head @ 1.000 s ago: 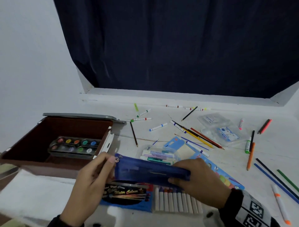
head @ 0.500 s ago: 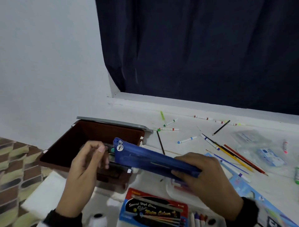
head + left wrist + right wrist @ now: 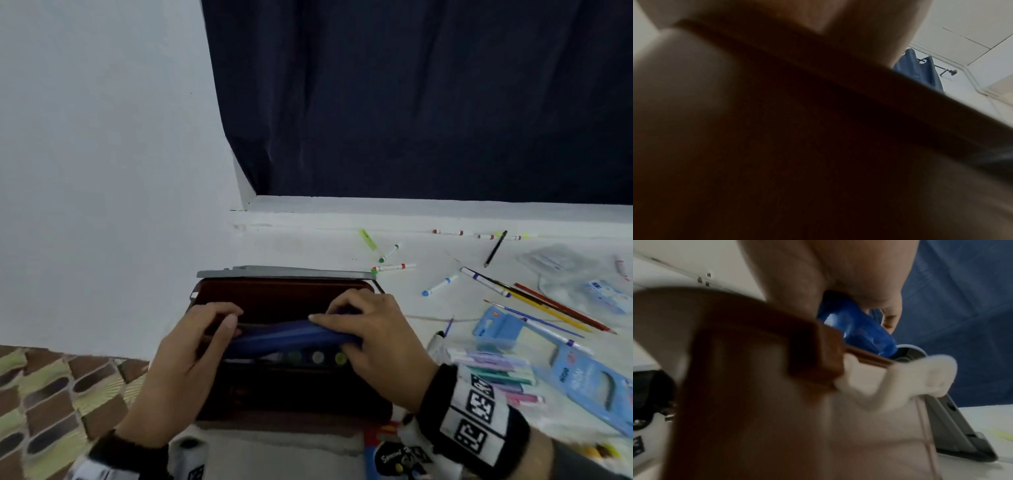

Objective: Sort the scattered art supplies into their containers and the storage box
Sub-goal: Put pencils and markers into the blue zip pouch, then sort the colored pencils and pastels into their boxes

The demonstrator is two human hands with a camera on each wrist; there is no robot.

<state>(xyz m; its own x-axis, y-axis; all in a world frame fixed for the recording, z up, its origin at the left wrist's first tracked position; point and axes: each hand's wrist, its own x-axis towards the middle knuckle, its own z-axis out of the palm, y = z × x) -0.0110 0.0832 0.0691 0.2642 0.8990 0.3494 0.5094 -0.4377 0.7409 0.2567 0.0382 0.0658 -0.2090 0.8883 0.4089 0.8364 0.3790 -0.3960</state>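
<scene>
Since the earlier frame, both hands have carried the blue pencil pouch point(image 3: 291, 337) from in front of the brown storage box point(image 3: 281, 291) down into it, and the camera has swung left so the box sits in the centre.

Behind everything hangs a dark navy curtain point(image 3: 411, 96) above the white ledge. On the white table point(image 3: 308, 246) the storage box stands open, its grey lid point(image 3: 284, 272) propped behind it. The pouch lies lengthwise inside, above a watercolour palette point(image 3: 317, 357) whose green and yellow pans show just beneath it.

The left hand point(image 3: 191, 349) holds the pouch's left end, fingers curled over it. The right hand point(image 3: 373, 337) grips the right end, thumb along the near side and fingers bent over the top; the right wrist view shows the blue pouch point(image 3: 855, 327) pinched at the box rim. The left wrist view is dark and blurred.

To the right lie a light blue pencil pack point(image 3: 589, 380), a clear case of pastel markers point(image 3: 493, 373), loose coloured pencils point(image 3: 561, 310) and scattered white markers point(image 3: 440, 285).
</scene>
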